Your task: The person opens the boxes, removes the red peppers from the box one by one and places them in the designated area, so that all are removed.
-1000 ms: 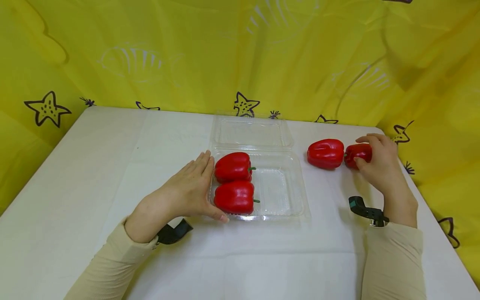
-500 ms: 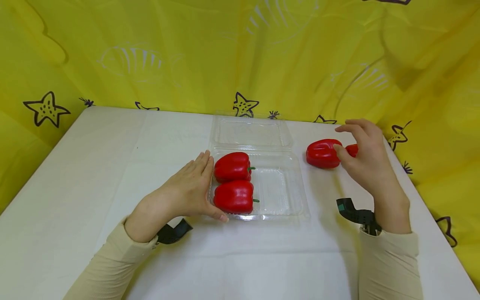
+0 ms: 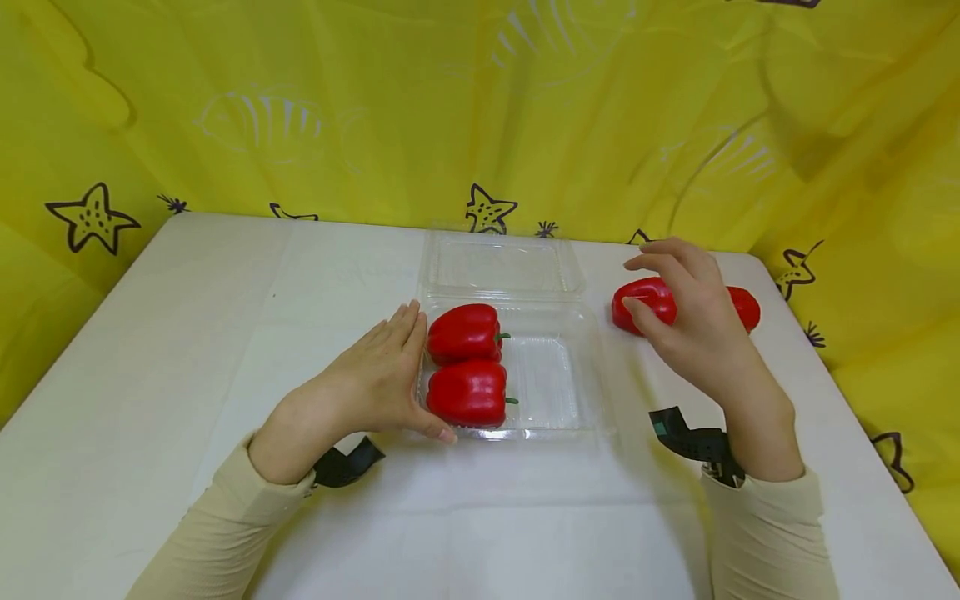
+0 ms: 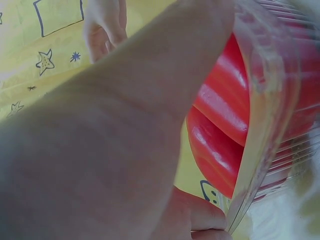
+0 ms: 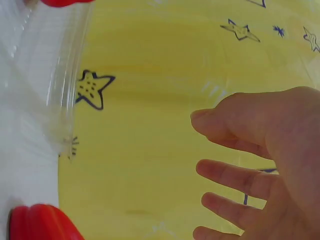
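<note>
Two red bell peppers with green stems, a rear one (image 3: pixel 465 333) and a front one (image 3: pixel 467 393), lie side by side in the left half of a clear plastic clamshell container (image 3: pixel 553 379). My left hand (image 3: pixel 371 379) rests along the container's left side, fingers straight and thumb at the front corner. To the right, my right hand (image 3: pixel 697 325) hovers over another red bell pepper (image 3: pixel 624 308), partly covering it, with thumb and fingers apart and nothing between them. Behind that hand, a further red bell pepper (image 3: pixel 746 308) shows only its right end.
The container's clear lid (image 3: pixel 504 265) lies folded back toward the yellow curtain (image 3: pixel 375 108). A white cloth (image 3: pixel 525 525) covers the table. Black wrist mounts (image 3: pixel 697 442) stick out below both hands.
My right hand has let go of the far right pepper and moved left over its neighbour. My left hand and the peppers in the container have stayed put.
</note>
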Tool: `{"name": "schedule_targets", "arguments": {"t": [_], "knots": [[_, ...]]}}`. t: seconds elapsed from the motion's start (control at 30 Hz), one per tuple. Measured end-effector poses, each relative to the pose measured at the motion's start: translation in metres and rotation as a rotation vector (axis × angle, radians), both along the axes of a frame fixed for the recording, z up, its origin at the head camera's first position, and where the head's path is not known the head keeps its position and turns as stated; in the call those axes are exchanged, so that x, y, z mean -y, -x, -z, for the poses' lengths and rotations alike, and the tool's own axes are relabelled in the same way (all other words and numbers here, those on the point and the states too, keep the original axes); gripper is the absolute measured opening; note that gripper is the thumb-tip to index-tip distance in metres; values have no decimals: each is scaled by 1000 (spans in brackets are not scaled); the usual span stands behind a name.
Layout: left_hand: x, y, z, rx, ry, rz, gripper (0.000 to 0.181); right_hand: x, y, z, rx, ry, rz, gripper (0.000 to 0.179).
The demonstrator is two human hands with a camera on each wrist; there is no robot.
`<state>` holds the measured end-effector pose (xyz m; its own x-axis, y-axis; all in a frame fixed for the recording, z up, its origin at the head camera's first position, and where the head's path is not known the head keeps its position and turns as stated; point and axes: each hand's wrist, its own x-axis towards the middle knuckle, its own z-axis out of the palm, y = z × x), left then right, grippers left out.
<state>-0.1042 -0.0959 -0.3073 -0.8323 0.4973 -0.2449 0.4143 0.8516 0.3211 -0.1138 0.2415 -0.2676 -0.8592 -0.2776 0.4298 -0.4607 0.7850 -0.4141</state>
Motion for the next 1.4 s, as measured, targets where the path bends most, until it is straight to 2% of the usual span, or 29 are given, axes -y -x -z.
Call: {"name": "schedule_targets", "arguments": {"t": [0.2, 0.57, 0.73, 0.93, 1.17, 1.4], "knots": [[0, 0, 0, 1, 2, -3, 138, 17, -2, 5, -61, -30, -107, 38], [0, 0, 1, -4, 1, 9, 137, 36, -7, 11, -2, -86, -175, 41], [1, 0, 1, -7, -2, 6, 137, 49, -9, 15, -8, -110, -238, 41], [1, 0, 2, -6, 0, 1, 138, 64, -14, 19, 23, -138, -307, 42], [0, 1, 2, 5, -5, -6, 138, 74, -19, 24, 48, -157, -364, 41], [1, 1, 1, -12, -2, 3, 137, 87, -21, 29, 72, -182, -426, 43]]}}
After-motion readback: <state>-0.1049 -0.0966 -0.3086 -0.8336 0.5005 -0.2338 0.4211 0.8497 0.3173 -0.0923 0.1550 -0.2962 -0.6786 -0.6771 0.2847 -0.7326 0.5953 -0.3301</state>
